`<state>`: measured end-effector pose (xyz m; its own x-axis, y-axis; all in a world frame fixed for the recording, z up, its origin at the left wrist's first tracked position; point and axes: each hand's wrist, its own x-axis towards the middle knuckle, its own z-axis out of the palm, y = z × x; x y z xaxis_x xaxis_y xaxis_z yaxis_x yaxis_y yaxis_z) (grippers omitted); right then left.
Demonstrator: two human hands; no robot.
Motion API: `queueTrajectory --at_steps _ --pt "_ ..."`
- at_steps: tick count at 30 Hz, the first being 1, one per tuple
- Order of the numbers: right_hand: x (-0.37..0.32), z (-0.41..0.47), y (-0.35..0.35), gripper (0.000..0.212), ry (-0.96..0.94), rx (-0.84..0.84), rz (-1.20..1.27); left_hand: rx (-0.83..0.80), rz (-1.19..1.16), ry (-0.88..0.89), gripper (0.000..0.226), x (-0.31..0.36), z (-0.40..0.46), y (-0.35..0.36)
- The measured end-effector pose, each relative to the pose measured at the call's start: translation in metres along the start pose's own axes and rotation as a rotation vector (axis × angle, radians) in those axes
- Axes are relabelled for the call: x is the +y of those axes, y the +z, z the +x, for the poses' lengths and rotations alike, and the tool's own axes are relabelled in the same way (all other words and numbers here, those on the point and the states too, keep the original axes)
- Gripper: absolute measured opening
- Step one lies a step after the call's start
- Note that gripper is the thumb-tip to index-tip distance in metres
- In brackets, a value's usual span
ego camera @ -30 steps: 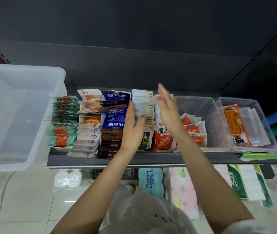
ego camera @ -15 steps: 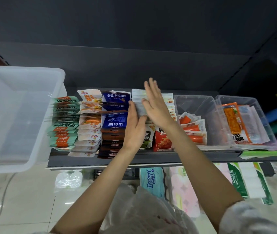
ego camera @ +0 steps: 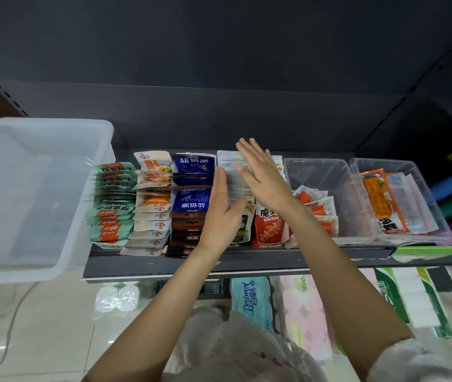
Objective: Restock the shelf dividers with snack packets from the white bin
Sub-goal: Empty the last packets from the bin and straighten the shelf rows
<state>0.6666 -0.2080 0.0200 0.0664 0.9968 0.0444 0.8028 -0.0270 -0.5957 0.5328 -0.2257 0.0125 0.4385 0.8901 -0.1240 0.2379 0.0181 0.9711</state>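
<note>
Both flat, empty hands — left hand (ego camera: 223, 208), right hand (ego camera: 263, 177) — square our white packet row (ego camera: 234, 183); translucent white plastic bin (ego camera: 40, 194), frame left, looks emptied

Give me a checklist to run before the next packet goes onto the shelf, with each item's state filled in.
1. White plastic bin holds packets to restock: not ok, no packets visible inside.
2. Both hands free: ok; left hand and right hand are open and hold nothing.
3. Row of white snack packets squared up: cannot tell, the hands cover it.
4. Room in the clear plastic tub with orange packets: ok, its rear half is bare.
5. Dark blue packet row standing in its lane: ok.
</note>
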Motion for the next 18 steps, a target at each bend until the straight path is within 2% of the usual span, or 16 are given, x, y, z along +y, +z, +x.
queueTrajectory --at_steps 3,5,9,11,14,18 --pt "-0.004 -0.031 -0.008 0.042 0.046 0.074 0.064 -0.006 0.074 0.061 0.062 0.006 -0.018 -0.012" --pt "-0.008 -0.050 -0.013 0.034 0.000 0.101 0.048 0.003 0.129 0.145 0.053 0.007 -0.035 -0.029" --pt "-0.025 -0.081 -0.012 0.027 -0.124 0.112 -0.011 0.153 0.582 0.310 0.028 0.000 -0.068 -0.075" --pt "-0.033 -0.089 -0.003 0.026 -0.171 0.121 -0.054 0.219 0.755 0.338 0.026 -0.004 -0.076 -0.098" --pt "-0.041 -0.088 0.012 0.034 -0.205 0.191 -0.126 0.211 0.922 0.426 0.029 -0.012 -0.070 -0.124" --pt "-0.055 -0.058 0.021 0.063 -0.153 0.176 -0.228 0.123 1.195 0.562 0.028 -0.020 -0.046 -0.139"
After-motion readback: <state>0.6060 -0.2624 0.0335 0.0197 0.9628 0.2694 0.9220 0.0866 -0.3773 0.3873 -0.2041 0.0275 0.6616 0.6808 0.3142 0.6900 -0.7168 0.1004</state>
